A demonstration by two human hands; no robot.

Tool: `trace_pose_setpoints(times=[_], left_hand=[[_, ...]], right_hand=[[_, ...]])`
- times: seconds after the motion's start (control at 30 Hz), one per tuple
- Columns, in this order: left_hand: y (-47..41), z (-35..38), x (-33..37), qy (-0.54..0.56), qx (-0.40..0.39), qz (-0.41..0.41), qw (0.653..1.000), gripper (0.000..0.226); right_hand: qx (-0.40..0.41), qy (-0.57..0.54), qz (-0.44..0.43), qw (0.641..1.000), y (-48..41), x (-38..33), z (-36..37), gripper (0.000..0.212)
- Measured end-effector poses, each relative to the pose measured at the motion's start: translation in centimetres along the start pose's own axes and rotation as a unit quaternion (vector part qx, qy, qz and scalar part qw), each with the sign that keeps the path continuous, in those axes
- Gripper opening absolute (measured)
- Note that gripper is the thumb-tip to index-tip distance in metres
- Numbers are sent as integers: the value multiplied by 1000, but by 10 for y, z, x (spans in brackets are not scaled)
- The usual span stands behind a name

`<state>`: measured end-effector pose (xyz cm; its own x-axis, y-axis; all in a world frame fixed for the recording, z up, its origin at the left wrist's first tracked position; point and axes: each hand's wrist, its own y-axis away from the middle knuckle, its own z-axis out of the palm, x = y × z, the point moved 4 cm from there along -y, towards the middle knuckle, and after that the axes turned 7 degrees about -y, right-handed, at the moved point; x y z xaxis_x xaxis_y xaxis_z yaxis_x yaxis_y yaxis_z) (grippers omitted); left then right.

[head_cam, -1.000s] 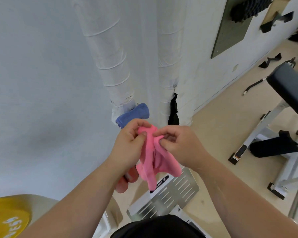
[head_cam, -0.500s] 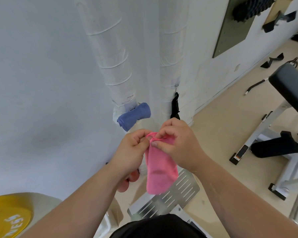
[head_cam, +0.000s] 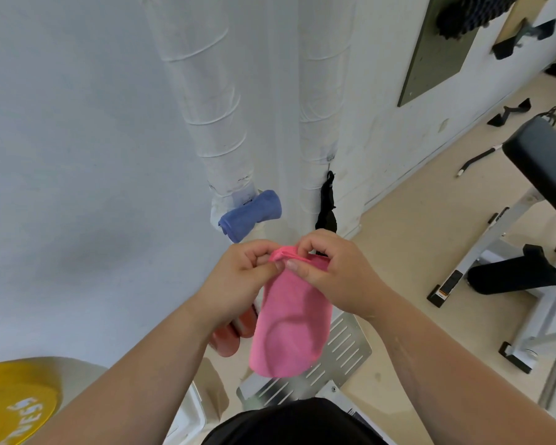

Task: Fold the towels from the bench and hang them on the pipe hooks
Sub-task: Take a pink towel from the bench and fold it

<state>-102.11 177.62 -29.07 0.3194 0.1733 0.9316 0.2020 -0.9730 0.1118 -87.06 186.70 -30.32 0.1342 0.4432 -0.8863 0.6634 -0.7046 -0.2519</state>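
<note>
A pink towel [head_cam: 291,319] hangs folded flat in front of me, pinched at its top edge by both hands. My left hand [head_cam: 241,279] grips the top left corner and my right hand [head_cam: 331,273] grips the top right. Behind them stand two white wrapped pipes [head_cam: 219,123]. A blue towel [head_cam: 251,215] hangs folded at the foot of the left pipe. A black item [head_cam: 327,207] hangs from a hook on the right pipe.
A weight bench with a black pad [head_cam: 546,165] stands at the right. A slotted metal footplate [head_cam: 337,358] lies below my hands. A yellow weight plate [head_cam: 13,403] is at the bottom left. Red objects [head_cam: 231,332] sit by the wall. Black straps [head_cam: 507,112] lie on the floor.
The pink towel was bunched between my hands; now it hangs smooth and flat. Both hands have moved to its top edge and risen slightly.
</note>
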Motion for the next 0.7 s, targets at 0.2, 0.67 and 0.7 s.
trace_pose_setpoints(times=[0.2, 0.67, 0.7], left_hand=[[-16, -27, -3, 23, 113, 33, 993, 48], [-43, -38, 42, -195, -11, 187, 963, 57], [-45, -40, 45, -222, -1, 197, 955, 53]], right_hand=[[-76, 96, 9, 992, 2, 31, -19, 42], [-98, 111, -29, 989, -41, -21, -74, 21], [-115, 132, -25, 984, -42, -19, -76, 16]])
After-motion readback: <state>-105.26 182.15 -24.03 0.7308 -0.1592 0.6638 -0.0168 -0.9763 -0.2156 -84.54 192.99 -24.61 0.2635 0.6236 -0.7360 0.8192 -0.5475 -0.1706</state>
